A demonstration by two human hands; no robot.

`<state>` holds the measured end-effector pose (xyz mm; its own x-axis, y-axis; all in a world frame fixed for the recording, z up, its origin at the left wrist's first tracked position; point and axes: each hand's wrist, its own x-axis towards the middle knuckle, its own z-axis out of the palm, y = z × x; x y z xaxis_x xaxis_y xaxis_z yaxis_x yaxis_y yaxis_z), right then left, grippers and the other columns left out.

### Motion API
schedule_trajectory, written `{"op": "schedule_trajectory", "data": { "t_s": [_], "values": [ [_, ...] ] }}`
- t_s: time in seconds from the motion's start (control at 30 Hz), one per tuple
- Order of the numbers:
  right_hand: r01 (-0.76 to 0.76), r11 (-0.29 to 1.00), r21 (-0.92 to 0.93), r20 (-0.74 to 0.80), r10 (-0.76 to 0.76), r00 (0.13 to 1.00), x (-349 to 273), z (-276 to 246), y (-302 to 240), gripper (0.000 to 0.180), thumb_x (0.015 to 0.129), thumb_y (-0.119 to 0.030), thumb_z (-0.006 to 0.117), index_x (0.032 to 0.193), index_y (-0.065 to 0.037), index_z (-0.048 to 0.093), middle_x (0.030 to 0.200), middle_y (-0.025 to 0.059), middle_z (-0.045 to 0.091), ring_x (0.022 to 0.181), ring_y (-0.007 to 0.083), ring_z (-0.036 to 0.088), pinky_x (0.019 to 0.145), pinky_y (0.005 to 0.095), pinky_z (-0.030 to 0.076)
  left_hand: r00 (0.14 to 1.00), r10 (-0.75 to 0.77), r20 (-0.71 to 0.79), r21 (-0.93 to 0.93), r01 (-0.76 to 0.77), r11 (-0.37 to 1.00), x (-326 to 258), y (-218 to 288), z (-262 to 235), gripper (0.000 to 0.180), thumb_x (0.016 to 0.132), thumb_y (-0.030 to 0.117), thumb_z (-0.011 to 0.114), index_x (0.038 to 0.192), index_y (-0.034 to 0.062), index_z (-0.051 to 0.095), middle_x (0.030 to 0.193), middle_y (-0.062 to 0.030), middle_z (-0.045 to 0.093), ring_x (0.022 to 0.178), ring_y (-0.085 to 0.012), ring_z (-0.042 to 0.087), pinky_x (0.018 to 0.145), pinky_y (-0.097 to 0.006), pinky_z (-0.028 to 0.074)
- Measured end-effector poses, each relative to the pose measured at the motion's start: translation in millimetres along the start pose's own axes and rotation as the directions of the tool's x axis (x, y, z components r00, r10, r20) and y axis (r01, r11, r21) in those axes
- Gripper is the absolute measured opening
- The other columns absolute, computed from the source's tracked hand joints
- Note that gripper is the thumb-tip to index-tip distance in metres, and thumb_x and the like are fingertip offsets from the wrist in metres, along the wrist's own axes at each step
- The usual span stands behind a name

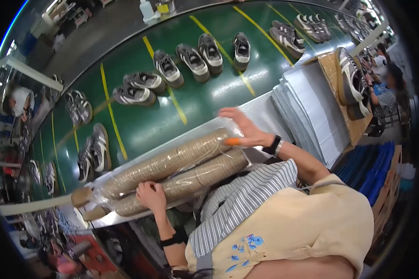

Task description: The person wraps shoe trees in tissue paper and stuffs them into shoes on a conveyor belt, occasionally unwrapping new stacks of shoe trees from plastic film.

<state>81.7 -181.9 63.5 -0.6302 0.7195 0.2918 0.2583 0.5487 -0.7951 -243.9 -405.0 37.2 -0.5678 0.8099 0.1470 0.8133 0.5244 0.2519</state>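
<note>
Rolls (172, 159) lie left of the right hand (247, 131), its fingers apart; left hand (152, 196) touches the nearer one, grip unclear.

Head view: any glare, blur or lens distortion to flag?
Head view: glare streaks the clear wrap on the beige stacks and whitens patches of the green surface; the right hand's fingertips smear, likely motion, while the left hand looks crisper; the surface's far edge bows, corners go black.

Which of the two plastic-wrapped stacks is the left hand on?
The stack nearer the person's body: the left hand rests on its left part. The other stack lies beyond it, on the side toward the green belt.
</note>
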Motion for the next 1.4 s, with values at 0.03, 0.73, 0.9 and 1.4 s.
{"op": "schedule_trajectory", "data": {
  "t_s": [0.03,0.73,0.9,1.4],
  "values": [
    [0.034,0.999,-0.016,0.105,-0.032,0.994,0,20,4,0.061,0.075,-0.036,0.076,0.124,-0.008,0.054,0.13,0.0179,0.047,0.122,0.0366,0.044,0.104,0.044,0.036,1.0,-0.019,0.0,-0.022,0.019,1.0,-1,12,0,0.013,0.071,0.02,0.064,0.075,0.0072,0.063,0.089,-0.0094,0.057,0.093,-0.0323,0.052,0.089,-0.043,0.038],
    [0.324,0.796,0.512,0.625,-0.604,0.495,77,101,-74,0.056,0.088,-0.009,0.05,0.142,-0.007,0.035,0.139,0.0204,0.045,0.118,0.0402,0.052,0.097,0.0438,0.045,0.978,0.08,0.192,-0.25,-0.03,0.968,-38,87,-70,0.026,0.076,0.025,0.073,0.071,0.0026,0.062,0.068,-0.0128,0.063,0.067,-0.0333,0.061,0.063,-0.042,0.045],
    [0.308,0.831,0.463,0.75,-0.552,0.364,101,87,-96,0.074,0.075,0.004,0.05,0.145,-0.007,0.031,0.143,0.0216,0.042,0.12,0.0411,0.05,0.095,0.0455,0.045,0.976,0.197,0.089,-0.286,-0.165,0.944,-42,73,-68,0.022,0.077,0.021,0.073,0.074,0.0027,0.061,0.068,-0.013,0.063,0.069,-0.0349,0.06,0.063,-0.043,0.044],
    [0.925,0.38,0.002,0.707,-0.654,0.267,207,114,18,0.034,0.09,-0.034,0.058,0.072,-0.005,0.054,0.093,0.0062,0.057,0.069,0.0306,0.056,0.071,0.0421,0.046,0.965,-0.1,0.243,-0.317,0.176,0.932,-158,-5,-65,0.024,0.08,0.019,0.073,0.076,0.0038,0.055,0.075,-0.012,0.061,0.076,-0.0333,0.059,0.069,-0.041,0.046]
  ]
}}
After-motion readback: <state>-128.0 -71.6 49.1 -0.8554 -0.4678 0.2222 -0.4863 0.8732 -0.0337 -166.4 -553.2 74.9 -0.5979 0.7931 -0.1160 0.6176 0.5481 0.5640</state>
